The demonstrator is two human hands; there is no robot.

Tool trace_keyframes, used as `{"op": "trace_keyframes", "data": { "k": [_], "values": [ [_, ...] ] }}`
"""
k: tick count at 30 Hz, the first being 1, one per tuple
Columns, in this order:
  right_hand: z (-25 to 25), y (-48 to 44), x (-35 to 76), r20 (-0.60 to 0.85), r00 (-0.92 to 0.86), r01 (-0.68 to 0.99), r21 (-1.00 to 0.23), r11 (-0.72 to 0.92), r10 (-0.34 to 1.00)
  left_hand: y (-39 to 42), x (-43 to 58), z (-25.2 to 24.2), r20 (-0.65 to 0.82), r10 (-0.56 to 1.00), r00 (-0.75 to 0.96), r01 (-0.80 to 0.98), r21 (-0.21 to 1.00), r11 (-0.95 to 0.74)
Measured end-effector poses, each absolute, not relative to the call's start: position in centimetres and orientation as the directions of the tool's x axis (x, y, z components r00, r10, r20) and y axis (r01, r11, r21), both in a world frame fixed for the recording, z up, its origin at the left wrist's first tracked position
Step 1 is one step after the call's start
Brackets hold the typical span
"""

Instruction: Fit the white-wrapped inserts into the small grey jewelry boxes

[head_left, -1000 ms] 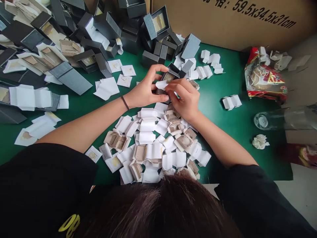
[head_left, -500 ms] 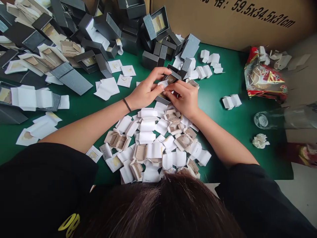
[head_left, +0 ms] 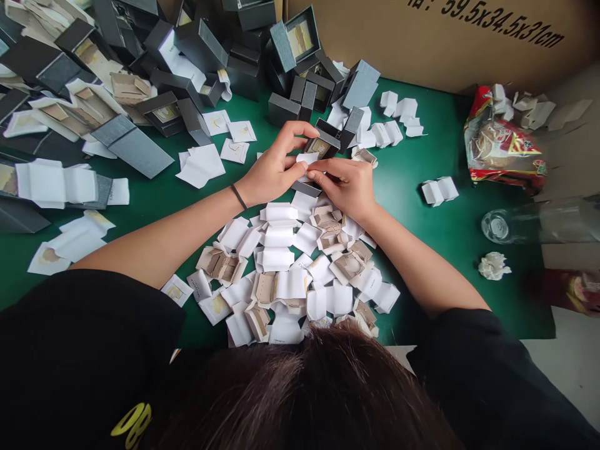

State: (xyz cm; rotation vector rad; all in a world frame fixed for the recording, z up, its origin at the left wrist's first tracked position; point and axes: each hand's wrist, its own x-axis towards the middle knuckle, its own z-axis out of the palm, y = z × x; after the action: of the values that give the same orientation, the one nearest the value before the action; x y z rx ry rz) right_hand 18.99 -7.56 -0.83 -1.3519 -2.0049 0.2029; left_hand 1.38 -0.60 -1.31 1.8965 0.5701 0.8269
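Over the middle of the green table [head_left: 422, 225], my left hand [head_left: 274, 169] and my right hand [head_left: 349, 184] meet around a small dark grey box [head_left: 321, 145]. Both hands pinch a white folded insert [head_left: 307, 159] at the box's open side. The left fingers curl over the top of the box, and the right fingers press the insert from the right. A heap of white and tan folded inserts [head_left: 290, 275] lies just below my hands.
Several dark grey boxes [head_left: 197, 56] pile up at the back left, with a large cardboard carton [head_left: 422, 44] behind. At the right lie a red snack bag [head_left: 501, 147], a clear bottle on its side [head_left: 539, 222] and a crumpled paper ball [head_left: 492, 265].
My hands have closed in on the box, and the white insert has been pressed down toward it. The right hand shifted slightly left.
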Motion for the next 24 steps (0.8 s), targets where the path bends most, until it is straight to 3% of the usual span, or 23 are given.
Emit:
{"op": "trace_keyframes", "data": {
  "k": [5, 10, 14, 24],
  "values": [
    [-0.61, -7.82, 18.96, 0.464, -0.225, 0.754, -0.474, 0.455, 0.857, -0.53, 1.44, -1.66, 0.308, 0.708, 0.636, 0.055, 0.896, -0.44],
    [-0.46, -7.85, 18.93, 0.53, -0.109, 0.776, -0.483, 0.405, 0.841, -0.65, 1.66, -1.68, 0.305, 0.725, 0.617, 0.053, 0.903, -0.426],
    [-0.73, -7.83, 18.94, 0.475, -0.089, 0.774, -0.521, 0.361, 0.876, -0.76, 1.69, -1.61, 0.298, 0.725, 0.621, 0.034, 0.914, -0.405],
    [-0.44, -7.69, 19.19, 0.408, -0.23, 0.781, -0.464, 0.417, 0.884, -0.72, 1.47, -1.6, 0.286, 0.74, 0.609, 0.069, 0.91, -0.409]
  ]
}}
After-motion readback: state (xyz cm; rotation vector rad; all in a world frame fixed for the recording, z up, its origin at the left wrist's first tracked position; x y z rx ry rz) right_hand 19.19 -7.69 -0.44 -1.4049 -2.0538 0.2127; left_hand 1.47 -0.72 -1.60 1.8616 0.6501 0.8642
